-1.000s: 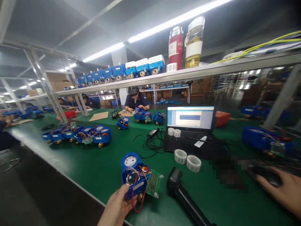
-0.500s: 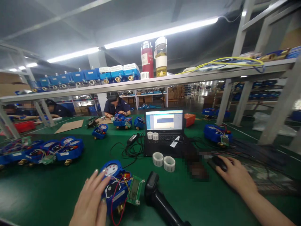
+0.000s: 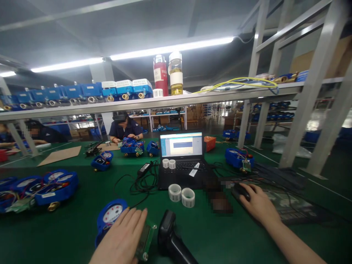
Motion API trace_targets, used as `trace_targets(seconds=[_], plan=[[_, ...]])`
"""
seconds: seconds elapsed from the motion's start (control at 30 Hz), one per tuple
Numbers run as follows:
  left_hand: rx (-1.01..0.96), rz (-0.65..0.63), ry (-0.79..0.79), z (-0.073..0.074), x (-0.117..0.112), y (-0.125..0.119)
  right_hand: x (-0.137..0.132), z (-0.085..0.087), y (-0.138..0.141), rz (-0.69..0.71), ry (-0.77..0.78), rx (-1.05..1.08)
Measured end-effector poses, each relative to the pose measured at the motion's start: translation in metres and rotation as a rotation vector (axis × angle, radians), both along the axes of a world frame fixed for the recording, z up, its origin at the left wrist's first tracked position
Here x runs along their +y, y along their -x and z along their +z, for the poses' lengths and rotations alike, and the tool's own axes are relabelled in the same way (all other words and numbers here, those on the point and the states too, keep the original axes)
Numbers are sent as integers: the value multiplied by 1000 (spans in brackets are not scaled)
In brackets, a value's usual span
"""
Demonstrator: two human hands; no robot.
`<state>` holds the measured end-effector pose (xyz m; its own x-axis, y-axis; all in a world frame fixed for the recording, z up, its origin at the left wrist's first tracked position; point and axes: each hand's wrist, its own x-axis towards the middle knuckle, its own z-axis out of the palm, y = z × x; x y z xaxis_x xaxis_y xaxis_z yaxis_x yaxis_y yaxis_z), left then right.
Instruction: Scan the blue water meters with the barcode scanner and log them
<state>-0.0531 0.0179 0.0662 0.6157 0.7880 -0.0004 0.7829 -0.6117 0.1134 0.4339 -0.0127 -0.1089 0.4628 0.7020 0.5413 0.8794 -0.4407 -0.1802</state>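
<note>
My left hand lies flat over a blue water meter at the near edge of the green bench, covering most of its body. The meter's white dial and a green circuit board show beside my fingers. My right hand rests on a black computer mouse to the right of an open laptop with a lit screen. A black handheld scanner lies between my hands.
Two white label rolls sit before the laptop, two smaller ones on its keyboard. A power adapter with tangled cable lies left. More blue meters are far left and at right. A shelf overhead holds meters and bottles. Workers sit across.
My head has turned right and the view has shifted. My left hand moved from gripping the meter's lower edge to lying flat on top of it. My right hand stays on the mouse.
</note>
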Motion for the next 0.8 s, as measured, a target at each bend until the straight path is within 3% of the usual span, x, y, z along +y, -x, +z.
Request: trace_targets(seconds=[0.17, 0.37, 0.47, 0.6, 0.8], plan=[[-67, 92, 82, 4, 11, 5, 1, -2, -1, -39, -2, -13], [-538, 247, 93, 4, 33, 30, 3, -4, -4, -53, -18, -12], [-792, 293, 171, 0, 51, 45, 4, -4, -4, -49, -27, -18], [-992, 325, 292, -8, 73, 55, 3, -5, -5, -43, -40, -21], [-1309, 435, 384, -29, 82, 59, 4, -6, -5, -29, -63, -16]])
